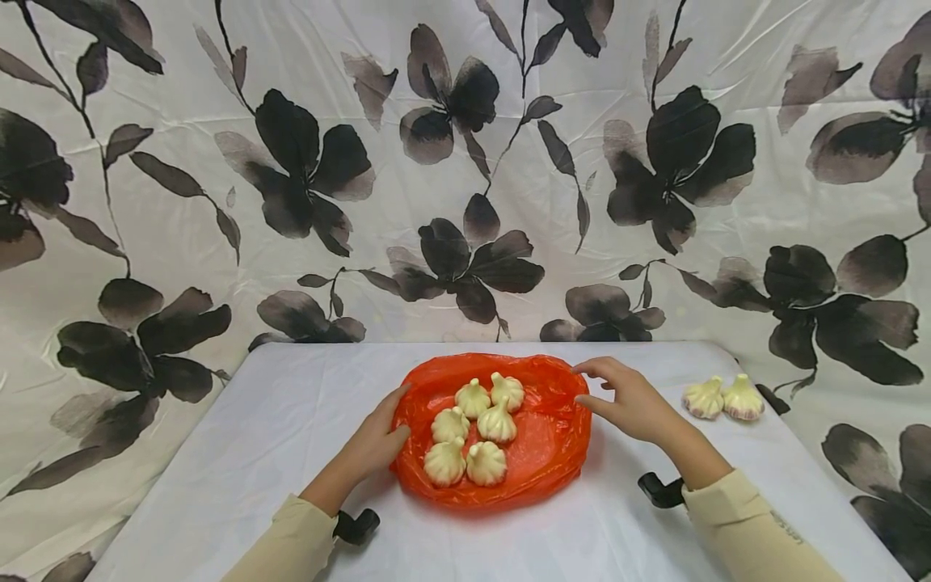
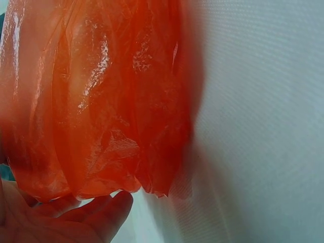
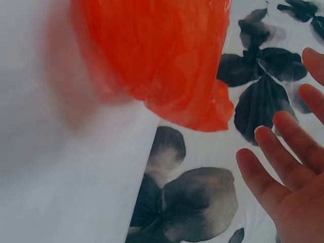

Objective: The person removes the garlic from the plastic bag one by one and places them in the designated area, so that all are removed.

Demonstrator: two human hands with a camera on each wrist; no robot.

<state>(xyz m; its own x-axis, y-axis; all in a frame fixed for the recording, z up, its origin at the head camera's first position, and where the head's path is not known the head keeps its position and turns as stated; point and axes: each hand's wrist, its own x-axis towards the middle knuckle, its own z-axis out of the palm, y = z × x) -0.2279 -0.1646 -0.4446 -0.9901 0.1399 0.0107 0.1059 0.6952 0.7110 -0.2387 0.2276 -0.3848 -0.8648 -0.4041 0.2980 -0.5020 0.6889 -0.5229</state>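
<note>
An orange-red plastic bag [image 1: 541, 453], its mouth spread wide, lies on the white table. Several pale garlic bulbs [image 1: 497, 421] sit inside, mostly toward its left half. At the bag's left side is my left hand [image 1: 378, 434]; in the left wrist view its extended fingers [image 2: 109, 215] touch the crinkled plastic. My right hand [image 1: 631, 400] is beside the bag's upper right rim. The right wrist view has its fingers [image 3: 293, 134] spread and apart from the plastic, with nothing held.
Two more garlic bulbs [image 1: 723, 398] with purplish bases stand side by side near the table's right edge. A floral cloth [image 1: 465, 186] hangs behind the white table [image 1: 240, 453]. A black wrist strap mount [image 1: 356, 527] sticks out at each wrist.
</note>
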